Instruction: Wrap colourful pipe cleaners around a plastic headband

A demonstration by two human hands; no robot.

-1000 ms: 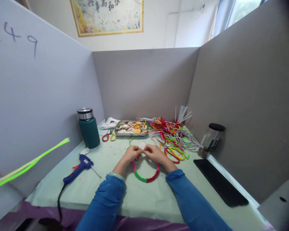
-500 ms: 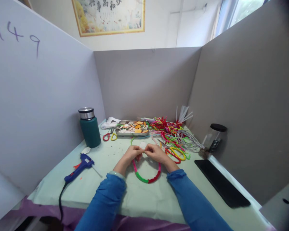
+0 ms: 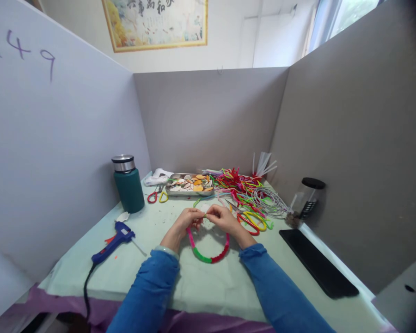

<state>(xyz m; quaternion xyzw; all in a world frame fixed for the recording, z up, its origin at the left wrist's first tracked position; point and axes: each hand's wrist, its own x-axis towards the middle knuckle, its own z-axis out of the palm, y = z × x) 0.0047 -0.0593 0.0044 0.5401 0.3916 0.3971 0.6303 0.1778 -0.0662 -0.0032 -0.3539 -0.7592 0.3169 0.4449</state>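
A ring wrapped in pink, green and red (image 3: pixel 204 259) hangs below my hands over the pale table cover, its upper part hidden by them. My left hand (image 3: pixel 190 219) is closed at the ring's upper left, thumb and finger pinched together. Its fingertips meet those of my right hand (image 3: pixel 222 218), which is pinched too. A tiny greenish bit shows between the fingertips, too small to make out. Behind my hands, a light green strand (image 3: pixel 196 202) curves up, and a white disc (image 3: pixel 205 208) lies partly covered.
Behind are a metal tray of shell-like pieces (image 3: pixel 190 192), a pile of coloured pipe cleaners (image 3: pixel 237 182) and small scissors (image 3: pixel 152 198). Larger scissors (image 3: pixel 249 224) lie right. Left are a green bottle (image 3: pixel 129 192) and blue glue gun (image 3: pixel 113 245); far right, a black slab (image 3: pixel 319 263).
Both hands have moved slightly left and up, still pinched together. The ring has shifted a little left with them, and the light green strand behind now leans further right.
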